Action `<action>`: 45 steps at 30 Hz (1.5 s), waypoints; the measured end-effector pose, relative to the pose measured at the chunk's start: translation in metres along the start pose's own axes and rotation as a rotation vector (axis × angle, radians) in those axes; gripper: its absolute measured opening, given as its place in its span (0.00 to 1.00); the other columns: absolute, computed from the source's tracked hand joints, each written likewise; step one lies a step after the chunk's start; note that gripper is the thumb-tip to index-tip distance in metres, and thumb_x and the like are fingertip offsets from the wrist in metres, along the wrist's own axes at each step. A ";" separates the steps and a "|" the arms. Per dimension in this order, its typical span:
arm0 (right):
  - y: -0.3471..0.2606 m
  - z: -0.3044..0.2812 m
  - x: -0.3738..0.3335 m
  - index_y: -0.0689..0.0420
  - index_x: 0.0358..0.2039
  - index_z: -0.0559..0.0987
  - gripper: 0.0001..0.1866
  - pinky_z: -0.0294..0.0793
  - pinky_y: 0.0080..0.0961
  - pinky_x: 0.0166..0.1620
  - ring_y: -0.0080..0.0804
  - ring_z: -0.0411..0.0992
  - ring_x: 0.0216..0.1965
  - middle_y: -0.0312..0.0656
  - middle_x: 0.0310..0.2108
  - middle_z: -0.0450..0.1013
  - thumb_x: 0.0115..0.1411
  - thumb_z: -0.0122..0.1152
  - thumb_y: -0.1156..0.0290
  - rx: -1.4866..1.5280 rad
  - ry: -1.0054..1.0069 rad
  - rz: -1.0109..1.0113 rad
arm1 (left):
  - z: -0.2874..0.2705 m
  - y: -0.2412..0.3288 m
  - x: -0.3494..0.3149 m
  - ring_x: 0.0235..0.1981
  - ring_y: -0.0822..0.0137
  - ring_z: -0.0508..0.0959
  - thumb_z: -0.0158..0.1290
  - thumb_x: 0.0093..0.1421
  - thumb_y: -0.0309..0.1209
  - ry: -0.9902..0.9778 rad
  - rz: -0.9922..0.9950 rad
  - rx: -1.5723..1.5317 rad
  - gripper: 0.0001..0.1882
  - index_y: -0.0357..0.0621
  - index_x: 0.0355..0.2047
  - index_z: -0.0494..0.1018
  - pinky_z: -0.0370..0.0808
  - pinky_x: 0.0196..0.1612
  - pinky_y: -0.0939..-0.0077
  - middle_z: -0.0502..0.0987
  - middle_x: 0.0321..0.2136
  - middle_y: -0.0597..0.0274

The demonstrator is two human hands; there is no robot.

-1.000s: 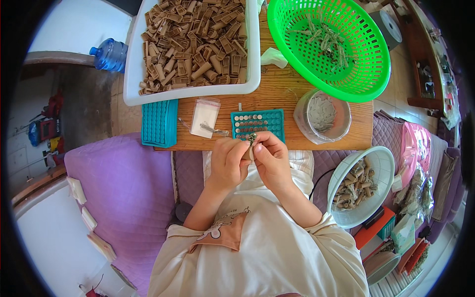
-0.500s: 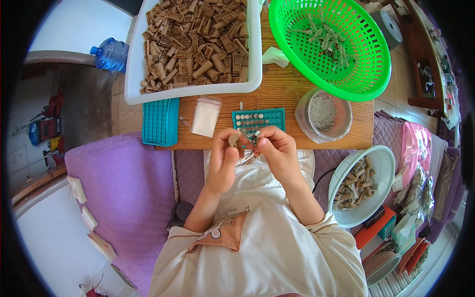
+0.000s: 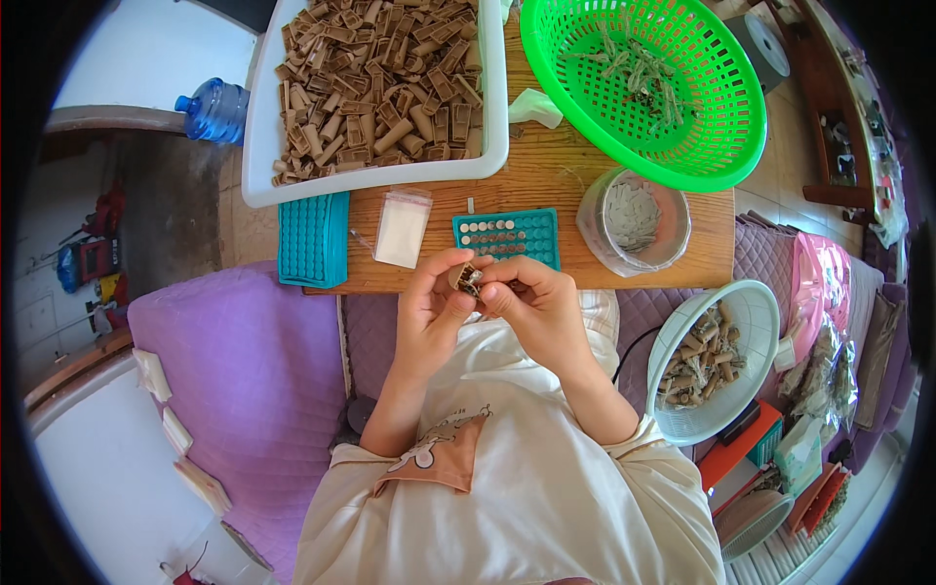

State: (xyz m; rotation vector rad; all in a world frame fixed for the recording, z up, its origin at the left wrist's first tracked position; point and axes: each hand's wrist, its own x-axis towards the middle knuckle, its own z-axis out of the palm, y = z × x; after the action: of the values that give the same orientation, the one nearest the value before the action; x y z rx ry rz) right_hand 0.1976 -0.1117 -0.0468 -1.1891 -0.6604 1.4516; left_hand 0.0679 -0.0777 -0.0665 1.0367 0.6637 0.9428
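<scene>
Above my lap, my left hand [image 3: 426,322] pinches a small tan plastic casing [image 3: 456,274] between thumb and fingers. My right hand [image 3: 542,310] is closed on a small dark electronic part [image 3: 472,284], pressed against the casing's open side. Fingers partly cover both pieces, so how far the part sits inside cannot be made out. Just beyond my fingers lies a teal tray [image 3: 543,232] with rows of silver button cells in its round pockets. A large white bin [image 3: 390,181] heaped with tan casings [image 3: 390,97] stands at the far left of the table.
A green basket [image 3: 546,97] holds wired parts at the far right. Near it stands a plastic-lined tub [image 3: 597,244] of pale pieces. Stacked teal trays [image 3: 312,244] and a clear bag [image 3: 402,229] lie left. A pale basket [image 3: 770,341] of assembled tan pieces sits right of me.
My two hands have come together. The electronic part in my right hand has moved left and now meets the casing in my left hand. The view has shifted slightly.
</scene>
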 end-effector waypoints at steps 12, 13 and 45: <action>-0.005 -0.002 0.001 0.61 0.25 0.63 0.11 0.71 0.14 0.28 0.17 0.68 0.24 0.35 0.22 0.66 0.48 0.58 0.80 -0.161 0.088 -0.002 | -0.001 0.004 -0.002 0.31 0.76 0.72 0.50 0.55 0.31 -0.035 -0.110 0.070 0.22 0.39 0.49 0.62 0.74 0.32 0.83 0.71 0.40 0.57; -0.004 -0.003 0.001 0.61 0.25 0.63 0.11 0.71 0.14 0.28 0.17 0.68 0.24 0.35 0.22 0.66 0.48 0.58 0.80 -0.162 0.088 -0.002 | 0.000 0.004 -0.001 0.31 0.76 0.72 0.50 0.55 0.31 -0.029 -0.138 0.066 0.22 0.39 0.49 0.62 0.73 0.31 0.84 0.71 0.40 0.58; 0.036 -0.006 0.012 0.62 0.24 0.72 0.09 0.55 0.17 0.21 0.15 0.55 0.19 0.30 0.15 0.61 0.55 0.51 0.70 -0.180 -0.208 0.073 | -0.006 0.009 0.005 0.42 0.56 0.72 0.43 0.58 0.34 0.161 -0.143 -0.520 0.17 0.41 0.46 0.59 0.77 0.36 0.71 0.68 0.40 0.57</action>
State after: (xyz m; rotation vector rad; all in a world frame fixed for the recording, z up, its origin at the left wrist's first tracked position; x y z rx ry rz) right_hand 0.1904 -0.1108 -0.0840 -1.2191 -0.9145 1.6187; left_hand 0.0625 -0.0691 -0.0603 0.4514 0.5733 1.0093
